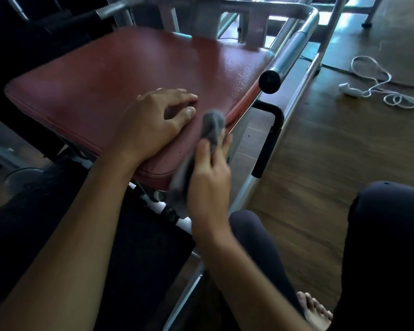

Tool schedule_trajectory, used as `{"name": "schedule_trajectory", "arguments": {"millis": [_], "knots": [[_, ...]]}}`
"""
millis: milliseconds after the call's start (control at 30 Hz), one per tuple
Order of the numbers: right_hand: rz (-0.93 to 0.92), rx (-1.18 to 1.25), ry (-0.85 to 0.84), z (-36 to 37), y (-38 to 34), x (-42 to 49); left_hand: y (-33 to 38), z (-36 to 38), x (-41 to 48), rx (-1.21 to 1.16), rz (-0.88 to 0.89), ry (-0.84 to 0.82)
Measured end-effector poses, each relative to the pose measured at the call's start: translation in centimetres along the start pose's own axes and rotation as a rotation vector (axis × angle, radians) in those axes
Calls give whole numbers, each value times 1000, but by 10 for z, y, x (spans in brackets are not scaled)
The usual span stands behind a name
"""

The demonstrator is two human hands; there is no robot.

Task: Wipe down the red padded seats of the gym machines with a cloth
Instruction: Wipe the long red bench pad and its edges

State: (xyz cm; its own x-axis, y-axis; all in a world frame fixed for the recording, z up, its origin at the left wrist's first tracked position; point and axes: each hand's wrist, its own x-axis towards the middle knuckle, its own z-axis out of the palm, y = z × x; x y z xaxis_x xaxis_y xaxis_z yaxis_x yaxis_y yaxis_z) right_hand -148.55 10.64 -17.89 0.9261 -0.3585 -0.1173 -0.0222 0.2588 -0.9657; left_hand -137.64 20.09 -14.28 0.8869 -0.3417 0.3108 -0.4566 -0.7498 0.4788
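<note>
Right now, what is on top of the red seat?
The left hand rests on the red seat; the right hand holds a grey cloth at its near edge. The surface beneath palm and cloth is hidden.

A black round knob caps the end of a silver metal tube that runs up and away behind it. Just below the knob, a bent bar wrapped in black foam angles downward. To the right of the knob lies a brown wooden floor, where a loose white cord sits coiled with a white plug. Far below the knob, two legs in dark leggings and a bare foot rest on the floor
</note>
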Motion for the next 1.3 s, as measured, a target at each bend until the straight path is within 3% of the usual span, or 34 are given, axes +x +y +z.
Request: {"name": "schedule_trajectory", "arguments": {"millis": [100, 233, 400, 567, 733, 900, 1100, 1233, 1300], "knots": [[7, 15, 70, -3, -8, 25, -1, 1, 3, -11, 12, 14], [-30, 55, 0, 1, -2, -20, -5, 2, 4, -45, 26, 25], [13, 11, 138, -2, -10, 44, -4, 3, 5, -29, 23, 30], [-81, 79, 20, -1, -2, -14, -5, 3, 5, -30, 13, 30], [-17, 14, 167, -3, -8, 53, -1, 2, 4, -24, 3, 28], [-63, 135, 53, 2, 0, -15, -2, 1, 4, -11, 3, 26], [-20, 33, 179, -1, -5, 45, -2, 1, 4, -33, 7, 22], [-53, 115, 43, 6, 6, -22, -1, 0, 4, -31, 8, 11], [-47, 85, 65, 2, 6, -2, -1, 1, 3, -23, 7, 13]]}}
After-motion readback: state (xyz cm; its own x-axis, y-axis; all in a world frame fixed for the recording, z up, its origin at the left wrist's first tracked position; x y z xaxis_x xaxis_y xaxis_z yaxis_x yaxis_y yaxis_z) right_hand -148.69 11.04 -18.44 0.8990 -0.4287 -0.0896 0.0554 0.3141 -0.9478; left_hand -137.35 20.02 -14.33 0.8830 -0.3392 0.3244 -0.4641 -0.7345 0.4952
